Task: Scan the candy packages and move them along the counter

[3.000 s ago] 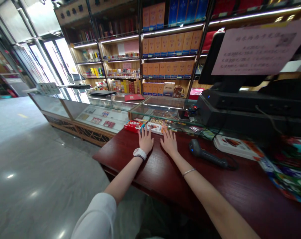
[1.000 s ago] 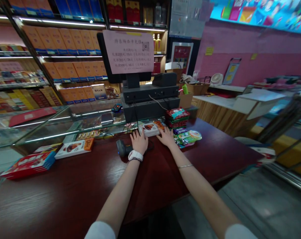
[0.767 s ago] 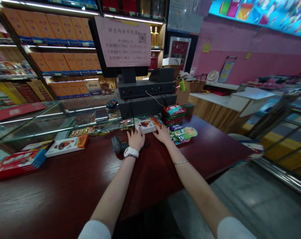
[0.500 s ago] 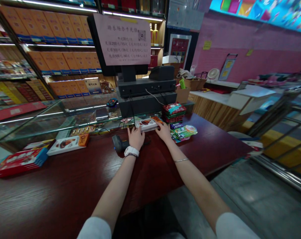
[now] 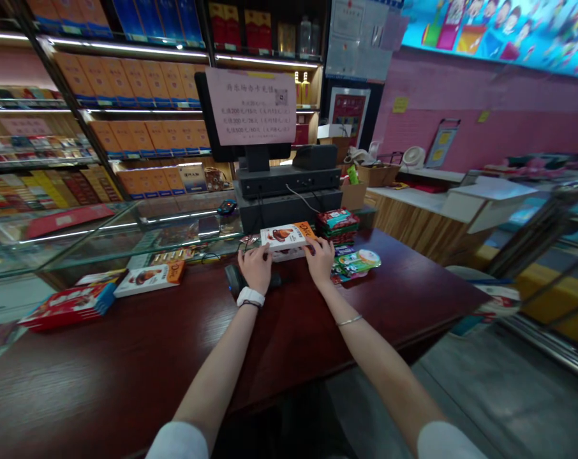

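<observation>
Both hands grip a flat white and orange box (image 5: 287, 235) by its near edge and tilt it up off a second box under it. My left hand (image 5: 255, 266), with a white watch on the wrist, holds the box's left corner. My right hand (image 5: 320, 261), with a thin bracelet, holds the right corner. A black barcode scanner (image 5: 233, 281) lies on the dark red counter (image 5: 140, 357) just under my left wrist. Right of my right hand lie a green round packet (image 5: 360, 261) and a stack of red and green packets (image 5: 337, 223).
A till with a black screen and a pink notice (image 5: 256, 107) stands behind the box. A glass case (image 5: 102, 242) runs along the left. Another white and orange box (image 5: 148, 279) and red boxes (image 5: 66, 305) lie on the counter's left. Shelves of orange cartons (image 5: 126, 80) fill the back wall.
Three seconds ago my hands lay flat at boxes at the counter's left end. They then moved right to the till, closed on the white and orange box and lifted its near edge.
</observation>
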The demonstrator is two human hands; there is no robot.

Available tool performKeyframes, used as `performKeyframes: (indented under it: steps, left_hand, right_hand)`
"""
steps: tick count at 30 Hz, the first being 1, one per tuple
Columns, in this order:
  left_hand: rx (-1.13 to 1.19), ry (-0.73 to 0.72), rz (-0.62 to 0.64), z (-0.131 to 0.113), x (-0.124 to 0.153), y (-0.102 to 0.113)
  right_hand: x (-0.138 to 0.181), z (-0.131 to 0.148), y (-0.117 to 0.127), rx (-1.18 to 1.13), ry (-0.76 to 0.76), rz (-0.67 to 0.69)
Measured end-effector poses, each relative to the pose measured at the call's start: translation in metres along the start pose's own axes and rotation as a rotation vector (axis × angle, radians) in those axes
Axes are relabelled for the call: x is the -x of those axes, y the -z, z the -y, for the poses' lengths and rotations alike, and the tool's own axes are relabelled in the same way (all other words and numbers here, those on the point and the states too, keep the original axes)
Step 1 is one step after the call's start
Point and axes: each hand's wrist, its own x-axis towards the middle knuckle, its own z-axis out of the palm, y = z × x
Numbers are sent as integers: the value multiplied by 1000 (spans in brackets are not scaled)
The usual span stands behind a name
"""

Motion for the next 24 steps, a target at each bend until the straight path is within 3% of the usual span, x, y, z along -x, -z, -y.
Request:
performKeyframes:
  steps: [8,15,20,24]
  left_hand:
    - [-29,7,-132,43,-5,59]
    - [-110,-128,-168,99,9,101]
    - [-196,-140,-208,141,15,118]
    - [-226,-148,-165,160,15,117]
  right_hand:
    - [12,53,-7,-67,105,7]
    - [19,95,-18,-90,231,-7]
    - [33,123,-33,-116,364,18]
    - [40,126,-41,-123,427,79]
